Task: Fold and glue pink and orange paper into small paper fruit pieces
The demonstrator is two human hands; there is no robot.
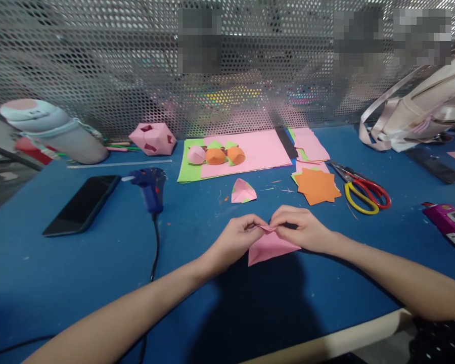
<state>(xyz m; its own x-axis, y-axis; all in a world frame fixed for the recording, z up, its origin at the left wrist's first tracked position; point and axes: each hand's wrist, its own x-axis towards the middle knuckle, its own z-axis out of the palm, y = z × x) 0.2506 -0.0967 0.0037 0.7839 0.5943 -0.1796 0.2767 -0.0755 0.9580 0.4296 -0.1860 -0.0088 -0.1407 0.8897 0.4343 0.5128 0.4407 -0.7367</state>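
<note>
A sheet of pink paper (271,247) is held just over the blue table, its far edge pinched between both hands. My left hand (242,235) closes thumb and fingers on that edge from the left. My right hand (298,227) grips the same edge from the right, its fingertips close to the left ones. The fingers partly hide the paper's top edge. Just beyond the hands sits a small folded pink paper piece (243,191) with green spots. Orange paper shapes (317,186) with pointed edges lie in a stack to the right.
A blue glue gun (148,189) with a cord and a phone (84,205) lie left. Scissors (364,192) with red and yellow handles lie right. Folded paper pieces (215,155) rest on coloured sheets (258,146). A pink paper ball (153,139) and a bottle (53,129) stand behind.
</note>
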